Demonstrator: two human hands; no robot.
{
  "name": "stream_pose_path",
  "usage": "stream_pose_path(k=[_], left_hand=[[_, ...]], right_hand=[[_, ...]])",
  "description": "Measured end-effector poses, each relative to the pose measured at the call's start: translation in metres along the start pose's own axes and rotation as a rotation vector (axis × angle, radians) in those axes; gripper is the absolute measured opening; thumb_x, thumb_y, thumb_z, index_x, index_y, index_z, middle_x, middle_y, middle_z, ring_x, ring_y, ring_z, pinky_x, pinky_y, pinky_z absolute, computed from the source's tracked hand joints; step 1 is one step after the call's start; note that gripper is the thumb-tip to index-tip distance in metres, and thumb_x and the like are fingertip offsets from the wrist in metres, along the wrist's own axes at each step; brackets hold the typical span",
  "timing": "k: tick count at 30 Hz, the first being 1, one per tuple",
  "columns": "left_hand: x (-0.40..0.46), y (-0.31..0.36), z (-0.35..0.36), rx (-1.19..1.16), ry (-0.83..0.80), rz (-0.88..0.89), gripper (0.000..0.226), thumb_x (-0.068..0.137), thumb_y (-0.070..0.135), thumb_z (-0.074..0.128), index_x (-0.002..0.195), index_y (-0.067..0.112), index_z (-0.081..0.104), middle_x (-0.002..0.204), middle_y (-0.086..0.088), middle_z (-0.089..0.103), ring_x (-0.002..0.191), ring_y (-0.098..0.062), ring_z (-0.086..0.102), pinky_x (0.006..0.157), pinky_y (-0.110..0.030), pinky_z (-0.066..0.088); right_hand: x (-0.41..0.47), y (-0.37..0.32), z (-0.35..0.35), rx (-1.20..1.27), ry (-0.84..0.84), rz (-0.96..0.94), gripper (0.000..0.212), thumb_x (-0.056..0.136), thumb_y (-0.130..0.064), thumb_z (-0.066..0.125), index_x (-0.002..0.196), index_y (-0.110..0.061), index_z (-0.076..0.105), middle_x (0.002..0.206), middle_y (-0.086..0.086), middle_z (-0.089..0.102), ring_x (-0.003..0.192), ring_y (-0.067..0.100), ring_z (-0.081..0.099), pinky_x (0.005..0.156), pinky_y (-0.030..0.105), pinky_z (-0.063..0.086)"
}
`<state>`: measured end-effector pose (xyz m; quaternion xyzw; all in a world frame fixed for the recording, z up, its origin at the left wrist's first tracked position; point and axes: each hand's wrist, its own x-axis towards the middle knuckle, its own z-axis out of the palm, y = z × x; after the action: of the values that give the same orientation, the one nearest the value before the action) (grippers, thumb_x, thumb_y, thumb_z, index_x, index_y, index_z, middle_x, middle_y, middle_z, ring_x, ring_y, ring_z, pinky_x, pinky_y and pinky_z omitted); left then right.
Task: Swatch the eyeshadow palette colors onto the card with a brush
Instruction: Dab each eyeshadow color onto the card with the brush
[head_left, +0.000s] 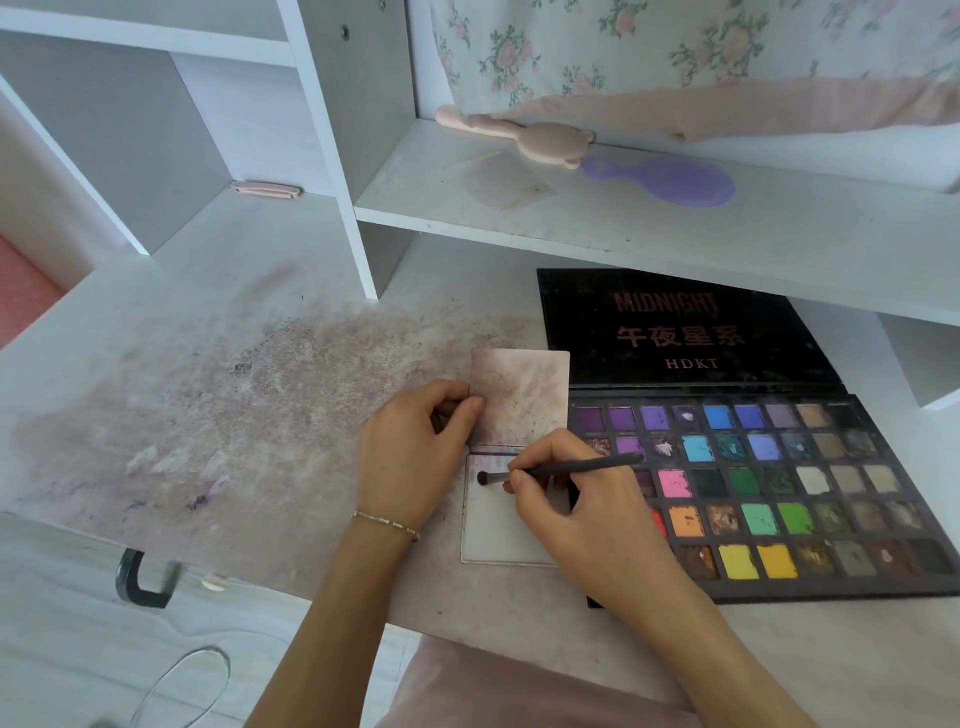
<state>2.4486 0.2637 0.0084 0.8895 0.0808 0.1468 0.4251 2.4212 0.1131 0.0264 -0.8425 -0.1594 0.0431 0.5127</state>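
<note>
The brush (563, 471) is gripped by the right hand (576, 512), its tip pressed to the card (493, 530); the card's raised flap (522, 397) is pinched by the left hand (415, 457), beside the open palette (810, 493)

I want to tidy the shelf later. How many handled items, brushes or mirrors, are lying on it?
2. A pink bear-eared one lies at the back of the shelf, its handle pointing left; a purple one lies just right of it, nearer the front. The hanging floral cloth may hide more.

One palette (769, 499), one brush (566, 470), two cards (519, 395), two hands (410, 457), two combs (670, 182).
</note>
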Motion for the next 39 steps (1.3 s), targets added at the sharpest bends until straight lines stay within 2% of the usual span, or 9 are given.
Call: stream_pose_path(k=[8,14,17,21,24,29,32,35,39], left_hand=[[0.000,0.000,0.001,0.008,0.008,-0.005,0.008,0.080,0.028,0.064,0.084,0.024,0.070,0.062,0.026,0.054,0.062,0.007,0.053,0.059,-0.004,0.037],[0.000,0.000,0.000,0.014,0.004,-0.004,0.009,0.081,0.029,0.063,0.084,0.025,0.070,0.062,0.026,0.054,0.063,0.007,0.053,0.059,-0.004,0.037],[0.000,0.000,0.000,0.017,0.006,-0.001,0.009,0.081,0.028,0.063,0.084,0.024,0.070,0.063,0.025,0.055,0.064,0.006,0.053,0.061,-0.010,0.040],[0.000,0.001,0.000,0.019,0.004,-0.001,0.009,0.081,0.028,0.063,0.084,0.023,0.070,0.063,0.025,0.054,0.064,0.006,0.053,0.061,-0.011,0.040],[0.000,0.001,0.000,0.017,0.000,-0.004,0.009,0.081,0.028,0.063,0.084,0.023,0.070,0.064,0.022,0.056,0.064,0.004,0.054,0.061,-0.013,0.041],[0.000,0.001,0.000,0.019,0.003,-0.015,0.009,0.080,0.028,0.064,0.084,0.024,0.071,0.062,0.024,0.055,0.061,0.007,0.052,0.058,-0.003,0.036],[0.001,0.000,0.000,0.012,0.001,-0.025,0.009,0.080,0.029,0.064,0.084,0.025,0.071,0.061,0.025,0.054,0.060,0.009,0.052,0.058,-0.002,0.037],[0.001,-0.001,0.001,0.008,-0.003,-0.032,0.008,0.080,0.030,0.064,0.083,0.026,0.070,0.061,0.026,0.055,0.064,0.011,0.053,0.058,-0.002,0.037],[0.000,-0.001,0.001,0.015,0.000,-0.035,0.008,0.081,0.030,0.063,0.083,0.026,0.070,0.062,0.025,0.056,0.061,0.008,0.053,0.059,-0.008,0.038]], right_hand=[[0.000,0.000,0.000,0.009,0.011,0.003,0.020,0.082,-0.011,0.059,0.076,-0.029,0.054,0.074,-0.010,0.060,0.077,0.003,0.056,0.064,0.009,0.043],[0.001,0.000,0.001,-0.010,0.011,0.002,0.020,0.083,-0.012,0.058,0.076,-0.030,0.053,0.075,-0.010,0.060,0.077,0.003,0.055,0.064,0.010,0.043],[0.001,0.000,0.000,-0.012,0.004,-0.005,0.021,0.083,-0.011,0.059,0.076,-0.030,0.053,0.075,-0.011,0.059,0.078,0.003,0.055,0.065,0.012,0.045],[0.001,0.001,0.001,-0.009,0.005,-0.003,0.014,0.083,-0.011,0.058,0.079,-0.024,0.056,0.076,-0.009,0.059,0.078,0.004,0.055,0.066,0.014,0.045],[0.000,0.001,0.000,0.023,-0.006,-0.014,0.021,0.082,-0.010,0.059,0.075,-0.030,0.054,0.073,-0.012,0.060,0.077,0.003,0.057,0.065,0.011,0.044],[-0.003,0.000,-0.006,0.123,0.106,-0.048,0.015,0.083,-0.015,0.055,0.080,-0.030,0.056,0.083,-0.011,0.062,0.077,0.011,0.060,0.064,0.020,0.049],[-0.005,0.002,-0.015,0.157,0.182,-0.037,0.022,0.087,-0.011,0.055,0.085,-0.033,0.058,0.086,-0.014,0.063,0.080,0.006,0.062,0.065,0.014,0.049],[-0.009,0.005,-0.029,0.156,0.255,-0.021,0.026,0.086,-0.009,0.054,0.085,-0.033,0.061,0.086,-0.009,0.064,0.073,0.007,0.061,0.062,0.018,0.051],[-0.014,0.015,-0.050,0.119,0.348,0.003,0.036,0.087,-0.001,0.053,0.079,-0.035,0.061,0.081,-0.007,0.063,0.064,0.014,0.056,0.055,0.018,0.046]])
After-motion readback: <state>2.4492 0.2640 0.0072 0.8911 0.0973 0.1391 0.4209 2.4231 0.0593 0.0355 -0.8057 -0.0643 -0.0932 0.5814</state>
